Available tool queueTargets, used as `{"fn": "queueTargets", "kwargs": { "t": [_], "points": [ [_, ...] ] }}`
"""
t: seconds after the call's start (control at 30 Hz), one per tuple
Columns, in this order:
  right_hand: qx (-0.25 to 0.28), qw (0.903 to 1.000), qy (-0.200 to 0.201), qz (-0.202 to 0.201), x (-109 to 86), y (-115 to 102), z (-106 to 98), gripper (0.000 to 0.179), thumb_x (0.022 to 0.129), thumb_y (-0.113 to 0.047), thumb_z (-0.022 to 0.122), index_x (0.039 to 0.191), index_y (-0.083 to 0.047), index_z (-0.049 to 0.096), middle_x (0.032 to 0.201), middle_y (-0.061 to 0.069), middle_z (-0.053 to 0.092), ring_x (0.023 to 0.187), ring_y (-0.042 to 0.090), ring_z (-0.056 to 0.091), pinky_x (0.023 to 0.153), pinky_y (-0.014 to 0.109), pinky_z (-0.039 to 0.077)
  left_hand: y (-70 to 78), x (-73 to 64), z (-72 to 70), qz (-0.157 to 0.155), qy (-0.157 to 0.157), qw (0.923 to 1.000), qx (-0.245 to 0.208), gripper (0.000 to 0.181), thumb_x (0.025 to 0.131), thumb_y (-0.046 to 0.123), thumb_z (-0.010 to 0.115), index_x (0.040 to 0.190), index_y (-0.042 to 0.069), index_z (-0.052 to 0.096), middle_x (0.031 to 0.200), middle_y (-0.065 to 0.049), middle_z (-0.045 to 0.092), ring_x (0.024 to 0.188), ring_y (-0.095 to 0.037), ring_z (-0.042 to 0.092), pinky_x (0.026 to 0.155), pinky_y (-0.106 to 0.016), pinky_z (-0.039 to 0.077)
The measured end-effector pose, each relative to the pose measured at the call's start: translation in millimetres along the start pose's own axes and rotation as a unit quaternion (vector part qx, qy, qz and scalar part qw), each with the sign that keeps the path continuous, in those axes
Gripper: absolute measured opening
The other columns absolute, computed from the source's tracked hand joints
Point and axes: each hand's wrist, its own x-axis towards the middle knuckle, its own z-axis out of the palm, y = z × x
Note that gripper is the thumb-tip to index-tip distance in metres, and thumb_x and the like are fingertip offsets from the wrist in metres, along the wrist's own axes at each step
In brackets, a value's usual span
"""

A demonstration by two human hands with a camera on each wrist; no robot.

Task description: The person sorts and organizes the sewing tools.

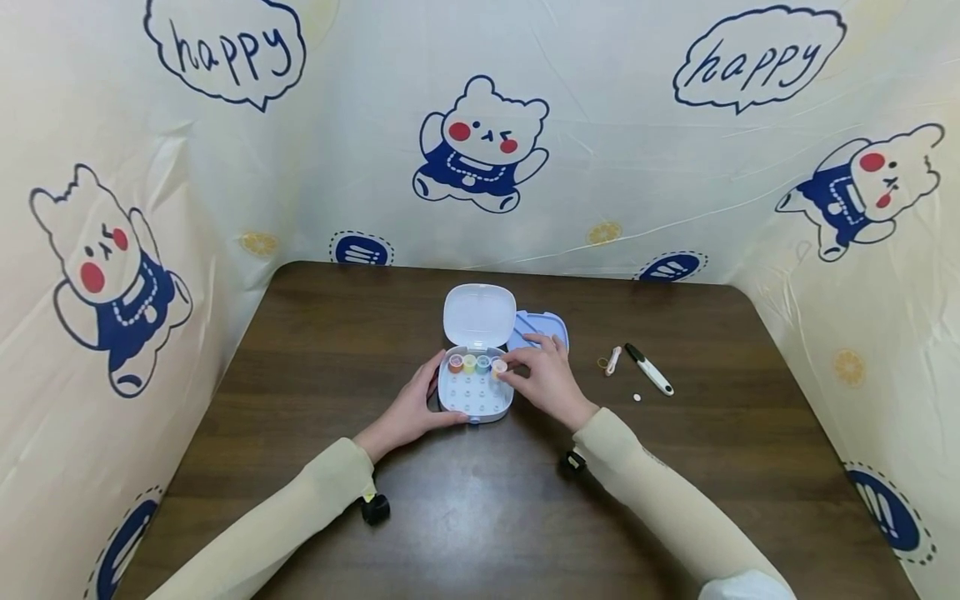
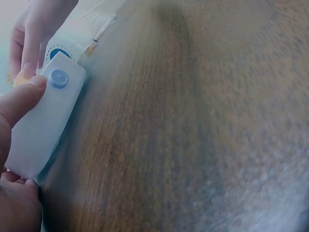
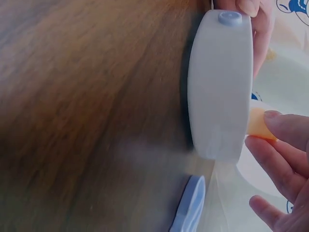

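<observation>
A: Quick check: hands?
B: L hand (image 1: 411,408) wrapped round white case (image 2: 48,118), thumb on front edge nr latch (image 3: 230,18). R hand (image 1: 547,379) pinching orange cylinder (image 3: 259,123) btwn thumb and fingers.
A: Cylinder's whereabouts?
B: R end of back row, at case's mouth, just beside blue cylinder (image 1: 483,363); then yellow cylinder (image 1: 469,363) and red cylinder (image 1: 455,364) further L. Seated or not? Can't tell, base hidden.
A: Poss. trouble?
B: Could knock blue cylinder askew, b/c of tight spacing. Could sit crooked if off-centre over studs (image 1: 468,395), or drop if pinched too lightly. Could also tip case if pressed hard w/ L hand slack.
A: Obstacles?
B: Raised lid (image 1: 480,315) behind, prob. limiting access from far side. Blue tray (image 1: 536,321) too, partly under R hand, so easy to nudge when lifting away.
A: Elsewhere on table (image 1: 480,517)?
B: Off to R, well apart from case: black-and-white tool (image 1: 649,369), white bundle (image 1: 613,361), tiny white disc (image 1: 637,397). Prob. no hindrance, though disc poss. easy to sweep off w/ R sleeve (image 1: 652,483).
</observation>
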Motion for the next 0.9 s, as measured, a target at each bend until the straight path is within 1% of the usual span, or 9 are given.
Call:
{"fn": "queueTargets", "kwargs": {
  "t": [0.3, 0.43, 0.67, 0.9],
  "points": [
    [-0.002, 0.9999, -0.002, -0.011, 5.4, -10.0, 11.8, 0.016, 0.092, -0.023, 0.083, 0.105, -0.014, 0.081, 0.093, -0.002, 0.078, 0.137, 0.038, 0.05, 0.118, 0.077, 0.017, -0.3, -0.7, 0.3, 0.014, -0.001, 0.9999, -0.003, 0.116, 0.084, 0.03, 0.091, 0.167, 0.008, 0.013, 0.169, -0.019, 0.021, 0.155, -0.032, 0.027, 0.125, -0.046, 0.03],
    [-0.005, 0.9999, 0.007, -0.012, 5.9, -16.3, 18.3, 0.016, 0.091, -0.024, 0.084, 0.103, -0.015, 0.082, 0.092, -0.003, 0.078, 0.136, 0.037, 0.052, 0.117, 0.077, 0.018, -0.6, -0.3, 0.3, 0.018, -0.001, 0.9998, -0.003, 0.116, 0.084, 0.031, 0.091, 0.167, 0.007, 0.014, 0.168, -0.02, 0.022, 0.155, -0.033, 0.028, 0.124, -0.046, 0.03],
    [-0.018, 0.9993, 0.018, -0.029, 4.8, -27.7, 25.5, 0.015, 0.089, -0.026, 0.085, 0.1, -0.016, 0.082, 0.092, -0.004, 0.078, 0.132, 0.039, 0.054, 0.114, 0.081, 0.02, -1.8, 0.8, 0.2, 0.028, 0.004, 0.9996, 0.0, 0.116, 0.083, 0.029, 0.091, 0.166, 0.004, 0.014, 0.167, -0.022, 0.023, 0.154, -0.035, 0.03, 0.123, -0.047, 0.031],
    [-0.023, 0.9993, 0.021, -0.022, 6.3, -34.0, 29.7, 0.017, 0.09, -0.027, 0.084, 0.103, -0.017, 0.082, 0.093, -0.004, 0.077, 0.131, 0.038, 0.054, 0.114, 0.08, 0.02, -1.2, -0.5, 0.2, 0.032, 0.004, 0.9995, -0.003, 0.115, 0.084, 0.027, 0.091, 0.166, 0.003, 0.014, 0.167, -0.023, 0.024, 0.154, -0.035, 0.031, 0.123, -0.047, 0.031]
  ]
}}
